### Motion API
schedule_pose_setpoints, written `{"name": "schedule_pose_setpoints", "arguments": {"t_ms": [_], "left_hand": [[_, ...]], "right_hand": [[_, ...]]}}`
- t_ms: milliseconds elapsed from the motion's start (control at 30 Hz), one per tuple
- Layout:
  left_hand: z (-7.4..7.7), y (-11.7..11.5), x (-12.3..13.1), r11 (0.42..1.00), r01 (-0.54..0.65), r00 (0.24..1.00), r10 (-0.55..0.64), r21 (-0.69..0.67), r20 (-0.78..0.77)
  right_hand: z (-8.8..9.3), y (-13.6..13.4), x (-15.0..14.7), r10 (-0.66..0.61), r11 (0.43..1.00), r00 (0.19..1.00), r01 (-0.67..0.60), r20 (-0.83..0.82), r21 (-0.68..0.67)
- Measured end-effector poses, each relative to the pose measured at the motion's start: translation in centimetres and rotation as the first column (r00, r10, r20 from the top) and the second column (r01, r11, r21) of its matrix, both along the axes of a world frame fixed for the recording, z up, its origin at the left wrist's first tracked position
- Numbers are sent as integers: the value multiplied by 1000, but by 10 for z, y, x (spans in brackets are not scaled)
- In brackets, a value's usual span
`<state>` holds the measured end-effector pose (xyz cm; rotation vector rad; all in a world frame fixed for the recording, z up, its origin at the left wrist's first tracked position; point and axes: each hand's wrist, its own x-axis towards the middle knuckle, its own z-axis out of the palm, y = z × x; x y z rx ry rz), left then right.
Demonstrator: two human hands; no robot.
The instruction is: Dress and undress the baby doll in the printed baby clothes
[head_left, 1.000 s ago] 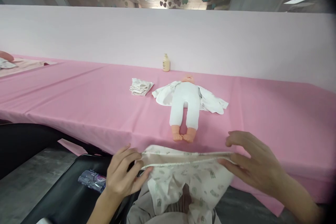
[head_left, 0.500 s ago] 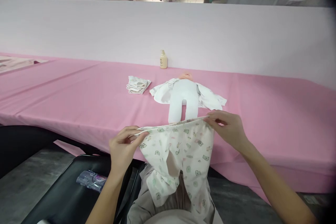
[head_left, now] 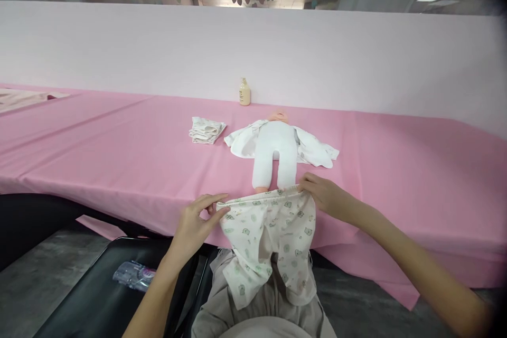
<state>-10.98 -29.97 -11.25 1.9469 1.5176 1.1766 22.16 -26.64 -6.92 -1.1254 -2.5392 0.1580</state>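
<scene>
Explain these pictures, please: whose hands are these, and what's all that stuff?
There's no machine here, just a person's left hand and right hand, both bare, holding small patterned pants at the waist. Every picture comes from one camera worn on that person's head, looking forward and down. On the pink cloth lie a doll, with a white top spread at its sides, and a folded cloth. A bottle stands near the white wall. Something clear and plastic rests on the black seat.

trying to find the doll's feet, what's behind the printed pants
Just beyond the printed pants, the doll shows its white legs and a sliver of ankle. Its feet are covered, as is part of the pink cloth.
</scene>
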Motion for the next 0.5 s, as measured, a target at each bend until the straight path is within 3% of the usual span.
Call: {"name": "schedule_pose_setpoints", "arguments": {"t_ms": [100, 200, 367, 433, 500], "left_hand": [[-1, 2, 2, 998, 52, 998, -50, -37, 36], [-1, 2, 3, 985, 116, 979, -91, -131, 181], [-3, -4, 7, 908, 311, 843, -127, -281, 522], [-5, -6, 10, 871, 366, 803, -118, -329, 584], [-9, -6, 13, 879, 346, 785, -80, -327, 614]], "right_hand": [[1, -3, -4, -41, 999, 999, 42, 35, -22], [-1, -5, -7, -82, 996, 993, 85, 83, -30], [-10, 0, -4, -160, 986, 984, 155, 82, 63], [-13, 3, -3, -154, 987, 987, 152, 45, 61], [-13, 5, -4, -124, 992, 992, 124, 1, 23]]}}
